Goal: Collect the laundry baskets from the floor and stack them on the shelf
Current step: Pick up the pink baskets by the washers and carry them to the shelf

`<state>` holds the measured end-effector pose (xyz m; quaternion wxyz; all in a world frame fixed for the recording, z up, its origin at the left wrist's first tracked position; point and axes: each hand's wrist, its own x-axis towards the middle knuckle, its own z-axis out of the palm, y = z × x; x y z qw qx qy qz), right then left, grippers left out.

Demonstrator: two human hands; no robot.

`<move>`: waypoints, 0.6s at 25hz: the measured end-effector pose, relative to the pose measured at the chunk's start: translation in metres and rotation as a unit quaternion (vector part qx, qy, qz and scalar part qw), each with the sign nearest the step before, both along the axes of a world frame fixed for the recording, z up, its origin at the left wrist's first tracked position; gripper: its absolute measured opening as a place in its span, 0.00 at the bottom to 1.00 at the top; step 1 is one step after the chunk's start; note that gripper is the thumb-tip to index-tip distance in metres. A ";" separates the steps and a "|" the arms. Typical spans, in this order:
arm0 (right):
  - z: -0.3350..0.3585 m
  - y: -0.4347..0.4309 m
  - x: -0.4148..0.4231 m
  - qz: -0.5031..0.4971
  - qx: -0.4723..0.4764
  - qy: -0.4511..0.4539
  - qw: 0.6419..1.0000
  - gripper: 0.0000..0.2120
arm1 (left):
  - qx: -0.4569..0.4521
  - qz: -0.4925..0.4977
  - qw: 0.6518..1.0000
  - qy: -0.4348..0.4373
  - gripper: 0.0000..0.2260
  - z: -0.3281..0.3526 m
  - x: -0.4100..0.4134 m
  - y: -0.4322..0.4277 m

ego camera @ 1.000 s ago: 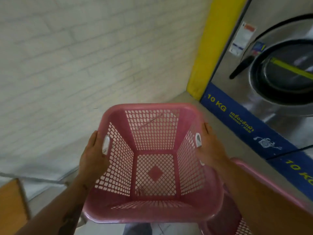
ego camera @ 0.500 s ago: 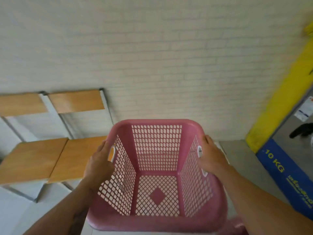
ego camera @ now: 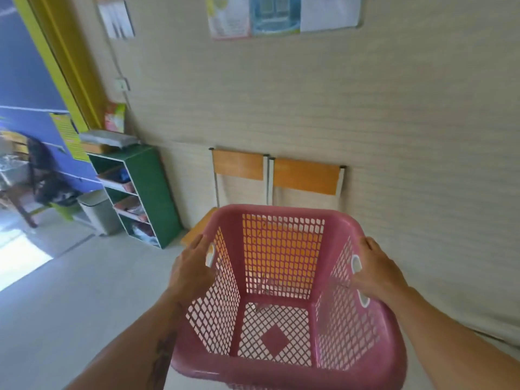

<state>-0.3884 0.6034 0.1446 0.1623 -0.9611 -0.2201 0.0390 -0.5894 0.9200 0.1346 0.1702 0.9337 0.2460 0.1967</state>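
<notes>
Between left hand (ego camera: 194, 270) and right hand (ego camera: 375, 273), each clamped on a handle, pink laundry basket (ego camera: 284, 302) should travel level toward green shelf (ego camera: 146, 192).

A tiled room with seating, bins and wall papers

Two wooden chairs (ego camera: 278, 175) stand side by side against the pale brick wall (ego camera: 394, 122) at about 12 o'clock, their orange backrests touching the wall. A grey lidded bin (ego camera: 98, 211) stands on the light floor (ego camera: 70, 291) at 9 o'clock, near a dark bag (ego camera: 46, 175) hanging by a blue wall (ego camera: 25, 80). Posters (ego camera: 281, 15) are pinned high at 12 o'clock, a smaller paper (ego camera: 116, 19) at 11 o'clock beside a yellow post (ego camera: 67, 60). A wall switch (ego camera: 121, 84) sits below that paper.
</notes>
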 end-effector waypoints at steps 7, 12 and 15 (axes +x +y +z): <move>0.016 0.197 -0.070 0.091 0.001 -0.031 0.995 0.37 | 0.035 0.111 0.993 -0.010 0.43 0.028 -0.123 0.154; 0.021 0.328 -0.073 0.151 0.013 -0.027 0.988 0.42 | 0.047 0.162 0.985 -0.022 0.42 0.025 -0.158 0.253; 0.016 0.408 -0.059 0.171 0.009 -0.023 0.985 0.42 | 0.063 0.183 0.981 -0.009 0.45 0.019 -0.153 0.318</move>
